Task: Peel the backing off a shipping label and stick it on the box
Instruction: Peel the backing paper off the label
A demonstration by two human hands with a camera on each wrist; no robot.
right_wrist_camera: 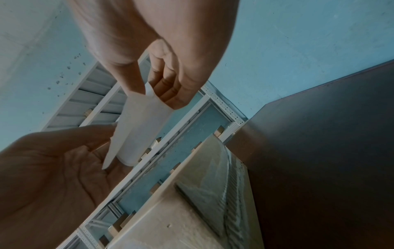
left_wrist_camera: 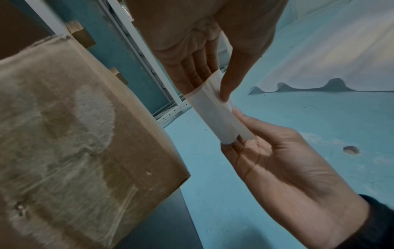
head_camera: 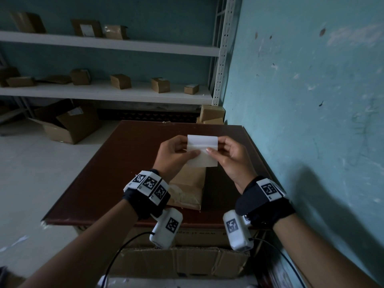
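Both hands hold a white shipping label point(head_camera: 202, 142) in the air, above a brown cardboard box point(head_camera: 188, 183) that lies on the dark table point(head_camera: 104, 173). My left hand point(head_camera: 187, 150) pinches the label's left side, thumb in front and fingers behind. The right side is pinched the same way by my right hand point(head_camera: 216, 146). The label point(left_wrist_camera: 215, 116) is curled, and in the right wrist view a thin layer of the label point(right_wrist_camera: 140, 126) stands apart along one edge. The box point(left_wrist_camera: 64, 134) has worn tape on top. Its printed face is hidden.
A blue wall point(head_camera: 311, 100) runs close along the table's right side. White shelves point(head_camera: 104, 90) behind hold several small cardboard boxes. An open carton point(head_camera: 68, 125) lies on the floor at the left, and another carton point(head_camera: 176, 262) stands under the table's near edge.
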